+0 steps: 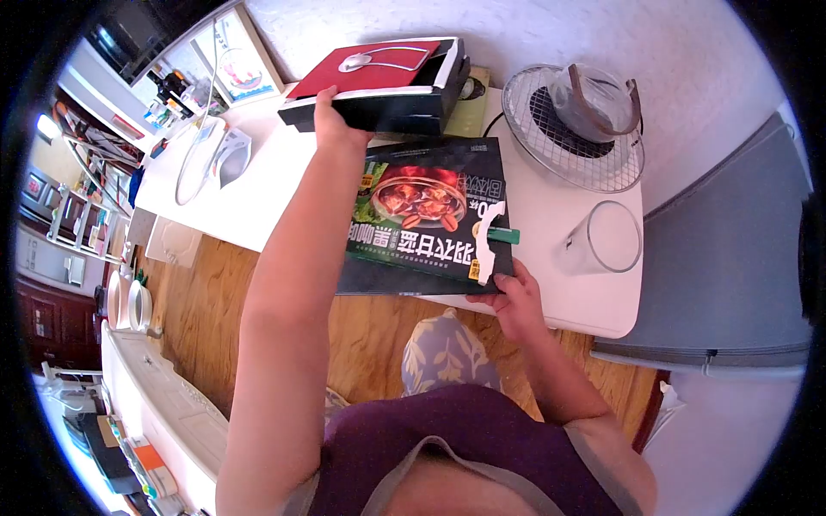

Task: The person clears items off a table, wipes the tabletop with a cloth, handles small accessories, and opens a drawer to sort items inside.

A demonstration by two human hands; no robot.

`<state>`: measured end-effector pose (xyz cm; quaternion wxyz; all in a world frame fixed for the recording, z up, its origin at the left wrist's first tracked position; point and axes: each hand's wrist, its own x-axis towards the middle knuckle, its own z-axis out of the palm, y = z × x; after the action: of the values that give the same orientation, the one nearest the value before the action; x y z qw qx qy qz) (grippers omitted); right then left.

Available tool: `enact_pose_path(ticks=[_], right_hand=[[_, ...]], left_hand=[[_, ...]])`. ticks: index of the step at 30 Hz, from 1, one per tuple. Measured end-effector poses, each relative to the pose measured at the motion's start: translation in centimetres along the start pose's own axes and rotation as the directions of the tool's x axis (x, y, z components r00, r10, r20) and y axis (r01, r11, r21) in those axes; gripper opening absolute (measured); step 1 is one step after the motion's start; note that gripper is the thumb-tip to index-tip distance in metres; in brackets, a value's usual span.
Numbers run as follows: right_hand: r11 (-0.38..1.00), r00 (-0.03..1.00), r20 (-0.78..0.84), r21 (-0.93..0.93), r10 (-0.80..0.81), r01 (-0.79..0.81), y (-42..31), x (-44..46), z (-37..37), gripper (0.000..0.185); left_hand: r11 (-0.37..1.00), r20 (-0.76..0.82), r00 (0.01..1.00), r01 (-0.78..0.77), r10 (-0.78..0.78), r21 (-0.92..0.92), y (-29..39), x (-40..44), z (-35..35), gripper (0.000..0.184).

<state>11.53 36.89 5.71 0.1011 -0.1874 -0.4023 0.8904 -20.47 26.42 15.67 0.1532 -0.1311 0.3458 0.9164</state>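
My left hand (336,127) is closed on the near side of an open black box (379,113) with white edges, its thumb up by the rim. A flat red piece (361,70) lies in or on that box, with a white cord and a small white part (354,63) on top. Nearer to me is a black coffee box (413,215) printed with a cup of iced coffee. Its right end has a torn white edge, where a green packet (503,235) sticks out. My right hand (514,301) pinches the coffee box's lower right corner. Some of its fingers are hidden underneath.
On the white table (594,301) at the right stand a clear glass (613,238) and a round wire rack (551,159) bearing a glass pot (594,103). A green-yellow box (471,107) sits behind. A framed picture (237,64) leans at the back left. A grey cabinet (731,249) borders the right.
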Motion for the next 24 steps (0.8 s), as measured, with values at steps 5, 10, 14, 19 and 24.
enact_pose_path(ticks=[5, 10, 14, 19, 24], right_hand=[[1.000, 1.000, 0.002, 0.012, 0.002, -0.002, 0.1, 0.1, 0.1, 0.044], [1.000, 1.000, 0.006, 0.009, 0.005, -0.005, 0.2, -0.2, 0.1, 0.047], [1.000, 1.000, 0.005, 0.002, 0.010, -0.010, 0.0, 0.0, 0.0, 0.047], [0.999, 1.000, 0.024, -0.030, -0.017, 0.018, -0.4, -0.2, 0.3, 0.041], [0.999, 0.999, -0.038, -0.049, 0.005, -0.007, -0.4, -0.3, 0.9, 0.040]], left_hand=[[0.997, -0.042, 0.998, -0.036, 0.038, 0.061, -3.1, 1.6, 2.0, 0.043], [1.000, 0.119, 0.993, -0.017, 0.017, 0.001, -4.3, 5.0, 0.6, 0.050], [0.914, -0.017, 0.987, 0.154, -0.159, 0.374, -3.5, 6.7, 0.3, 0.068], [0.580, -0.044, 0.948, 0.229, -0.316, 0.782, -1.4, 4.0, 1.0, 0.082], [0.408, 0.025, 0.951, 0.109, -0.310, 0.907, 1.2, 3.5, -2.6, 0.082]])
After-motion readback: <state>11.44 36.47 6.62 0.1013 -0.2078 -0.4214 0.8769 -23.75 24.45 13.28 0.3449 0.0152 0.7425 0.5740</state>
